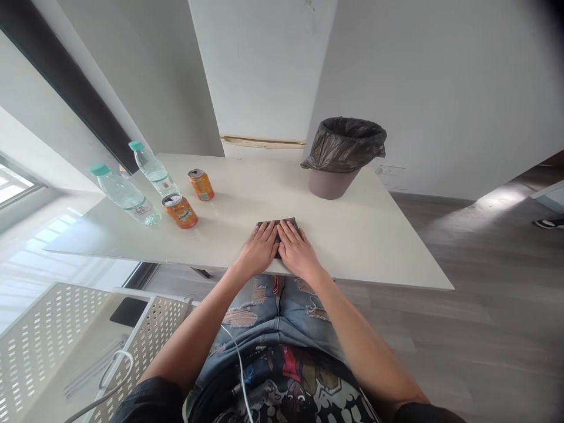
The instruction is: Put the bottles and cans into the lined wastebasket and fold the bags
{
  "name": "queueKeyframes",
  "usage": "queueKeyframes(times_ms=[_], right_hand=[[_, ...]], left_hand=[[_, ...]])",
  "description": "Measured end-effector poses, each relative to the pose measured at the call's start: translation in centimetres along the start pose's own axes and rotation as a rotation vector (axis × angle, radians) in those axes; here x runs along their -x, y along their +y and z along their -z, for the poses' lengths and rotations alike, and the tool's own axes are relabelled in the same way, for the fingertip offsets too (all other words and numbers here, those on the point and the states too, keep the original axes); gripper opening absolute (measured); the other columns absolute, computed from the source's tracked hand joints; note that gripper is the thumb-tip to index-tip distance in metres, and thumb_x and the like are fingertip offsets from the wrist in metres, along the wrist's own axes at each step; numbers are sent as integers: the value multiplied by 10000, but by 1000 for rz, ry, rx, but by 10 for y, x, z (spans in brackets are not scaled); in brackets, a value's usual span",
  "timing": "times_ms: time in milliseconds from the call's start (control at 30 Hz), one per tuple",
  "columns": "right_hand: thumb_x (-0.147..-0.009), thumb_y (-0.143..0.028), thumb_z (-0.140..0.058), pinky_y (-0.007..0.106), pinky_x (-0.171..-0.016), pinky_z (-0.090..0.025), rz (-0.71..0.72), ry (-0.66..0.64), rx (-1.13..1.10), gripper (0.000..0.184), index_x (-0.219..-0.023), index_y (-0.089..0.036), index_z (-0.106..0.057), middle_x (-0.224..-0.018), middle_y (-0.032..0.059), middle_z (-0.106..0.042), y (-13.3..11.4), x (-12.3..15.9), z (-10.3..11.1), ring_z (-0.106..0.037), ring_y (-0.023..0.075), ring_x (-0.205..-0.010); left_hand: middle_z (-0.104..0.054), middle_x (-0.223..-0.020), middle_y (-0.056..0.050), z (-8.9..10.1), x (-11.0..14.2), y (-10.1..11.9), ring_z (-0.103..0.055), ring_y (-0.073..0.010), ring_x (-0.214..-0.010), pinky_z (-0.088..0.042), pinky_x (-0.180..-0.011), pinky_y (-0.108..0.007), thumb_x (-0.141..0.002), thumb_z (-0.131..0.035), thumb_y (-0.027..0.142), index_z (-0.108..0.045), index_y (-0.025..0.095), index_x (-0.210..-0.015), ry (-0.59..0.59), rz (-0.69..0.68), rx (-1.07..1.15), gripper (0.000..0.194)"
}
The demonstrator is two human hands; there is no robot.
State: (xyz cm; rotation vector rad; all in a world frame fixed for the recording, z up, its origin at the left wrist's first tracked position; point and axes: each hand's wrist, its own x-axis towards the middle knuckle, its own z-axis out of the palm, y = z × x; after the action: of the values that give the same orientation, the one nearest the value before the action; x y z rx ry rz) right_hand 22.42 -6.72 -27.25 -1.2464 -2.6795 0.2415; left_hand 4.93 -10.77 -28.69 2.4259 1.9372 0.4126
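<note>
Both hands lie flat, side by side, on a dark folded cloth (288, 221) near the front edge of the white table (352, 247). My left hand (261, 247) covers its left part, with the fingers stretched away from me. My right hand (297, 249) rests on the right part, thumb close to the other thumb. Most of the cloth is hidden under the palms, and its exact kind is hard to make out. Neither hand is wrapped round anything.
Two orange drink cans (180, 211) and two clear bottles with teal caps (130, 197) stand on the table's left side. A bin (332, 183) lined with a black bag (343, 147) stands at the back right. A white perforated basket (163, 320) is at lower left.
</note>
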Motion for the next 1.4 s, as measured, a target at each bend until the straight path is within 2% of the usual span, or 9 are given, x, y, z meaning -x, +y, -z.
queueKeyframes(times_ms=[433,833,967,1067,1133,1200,1267,1333,1400], right_hand=[[-1100,-293,-274,509,-1388,-236,16,-41,39,669,-1731,-73,-300,-1806,109,-227,2,1,2,-251,265,-1690],[-1114,-290,-281,545,-1372,-290,71,78,-64,647,-1721,-72,-322,-1797,131,-278,7,5,-5,-274,289,-1681],[-1128,-258,-248,560,-1380,-279,87,286,-144,608,-1709,-119,-363,-1781,107,-345,9,14,1,-244,272,-1691],[-1122,-230,-238,564,-1362,-332,60,402,-204,589,-1656,-147,-472,-1698,116,-485,9,21,6,-349,273,-1648],[-1116,-220,-235,528,-1312,-435,77,382,-249,592,-1633,-180,-519,-1610,124,-585,5,25,7,-470,265,-1575],[-1122,-246,-259,495,-1284,-482,125,304,-252,575,-1612,-209,-555,-1563,115,-631,-2,26,6,-529,256,-1528],[-1135,-381,-359,518,-1314,-438,171,212,-195,553,-1609,-177,-557,-1631,129,-569,-11,25,4,-481,289,-1568],[-1094,-564,-494,560,-1343,-372,201,143,-123,692,-1617,-112,-532,-1706,170,-464,-18,26,1,-401,346,-1616],[-1033,-649,-597,564,-1335,-374,247,93,-79,815,-1625,-95,-513,-1718,190,-439,-19,29,0,-401,372,-1611]], left_hand=[[-370,-1765,-151,-3,0,1,-330,-339,-1657,-302,-1362,-530,-1124,-316,343,-430,94,-1677,8,-13,-28,617],[-349,-1775,-147,-2,1,0,-296,-326,-1672,-283,-1377,-533,-1127,-335,362,-380,104,-1698,25,7,73,627],[-319,-1790,-164,6,5,0,-223,-338,-1694,-311,-1361,-546,-1133,-375,407,-309,129,-1707,151,48,215,641],[-518,-1624,-196,12,11,-3,-445,-312,-1574,-419,-1285,-525,-1121,-326,244,-481,154,-1549,379,191,280,464],[-621,-1410,-198,13,14,-5,-599,-314,-1366,-511,-1167,-524,-1064,-324,123,-565,168,-1384,472,331,279,403],[-638,-1269,-188,12,15,-6,-644,-328,-1204,-553,-1064,-528,-998,-352,53,-578,174,-1288,464,417,262,387],[-630,-1233,-182,11,15,-5,-641,-332,-1145,-559,-1028,-523,-959,-374,24,-571,177,-1256,418,432,245,388],[-625,-1226,-173,11,14,-4,-633,-328,-1135,-556,-1025,-510,-941,-383,11,-568,185,-1233,391,418,228,387],[-623,-1215,-159,11,14,-4,-630,-325,-1132,-555,-1017,-493,-929,-391,2,-568,199,-1213,380,410,216,389]])
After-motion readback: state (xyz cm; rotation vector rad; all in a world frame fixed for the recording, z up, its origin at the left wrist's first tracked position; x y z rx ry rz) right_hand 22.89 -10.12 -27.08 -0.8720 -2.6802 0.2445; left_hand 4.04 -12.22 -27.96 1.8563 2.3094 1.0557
